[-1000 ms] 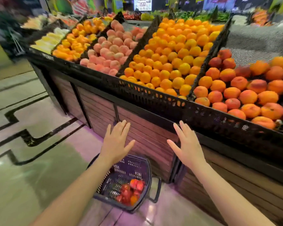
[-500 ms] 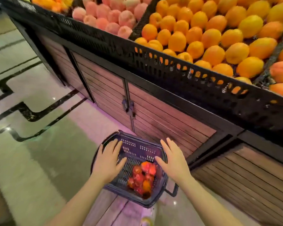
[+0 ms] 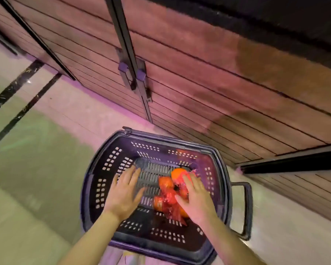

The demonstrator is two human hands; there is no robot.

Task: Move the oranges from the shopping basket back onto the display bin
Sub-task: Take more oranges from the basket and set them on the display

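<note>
A dark purple shopping basket (image 3: 103, 180) stands on the floor below me. Inside it lie several oranges (image 3: 177, 174) wrapped in red netting. My right hand (image 3: 196, 200) rests flat on top of the netted oranges, fingers spread, not closed around them. My left hand (image 3: 125, 194) hovers open over the bare slotted bottom of the basket, just left of the fruit. The display bin is out of view above.
The wooden slatted base of the fruit stand (image 3: 208, 77) fills the upper frame, with black posts (image 3: 122, 41) and a latch. The basket's handle (image 3: 246, 207) sticks out to the right. Glossy tiled floor (image 3: 36, 150) lies to the left.
My view has dropped from the fruit display down to the basket. Both hands have gone down into the basket, and the right one now touches the oranges.
</note>
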